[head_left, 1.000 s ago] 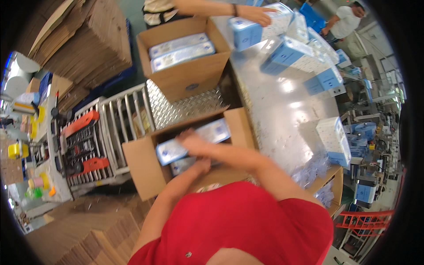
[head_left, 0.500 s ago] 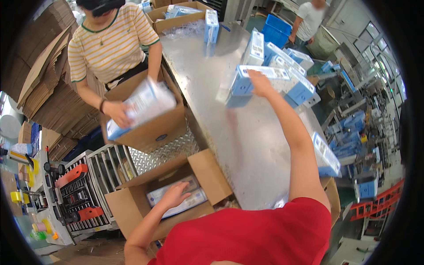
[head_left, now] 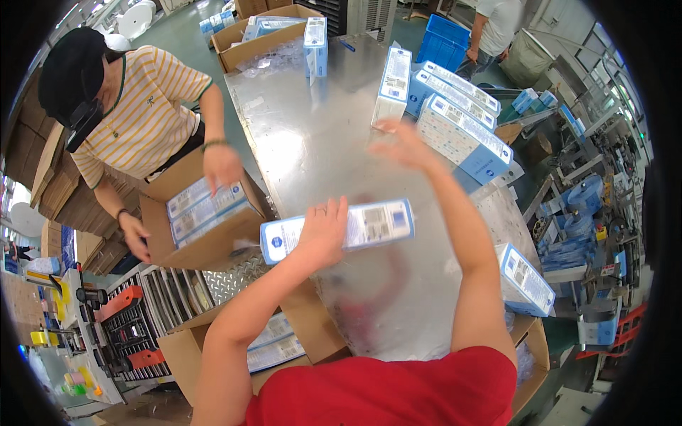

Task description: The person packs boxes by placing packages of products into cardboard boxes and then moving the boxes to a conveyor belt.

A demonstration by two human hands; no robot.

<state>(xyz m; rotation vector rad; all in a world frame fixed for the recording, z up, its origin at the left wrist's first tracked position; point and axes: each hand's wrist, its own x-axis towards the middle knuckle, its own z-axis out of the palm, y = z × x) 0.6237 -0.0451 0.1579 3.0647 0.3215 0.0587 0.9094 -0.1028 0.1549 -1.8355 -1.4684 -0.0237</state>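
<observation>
My left hand is closed over the top of a long blue-and-white box, which it holds above the metal table. My right hand is slightly blurred, its fingers apart and nothing in them. It is just below an upright blue-and-white box; whether the fingertips touch it I cannot tell. To the right of this hand, several similar boxes lean together. Below my left forearm, an open cardboard carton contains similar boxes, partly hidden by my arm.
Across the table corner, a co-worker in a striped shirt has both hands at another carton with boxes inside. A single box stands at the table's right edge. Farther back are a filled carton and a blue crate.
My left hand has left the near carton and now holds a box over the table. My right hand has come off the box it touched. The co-worker's box is now inside their carton.
</observation>
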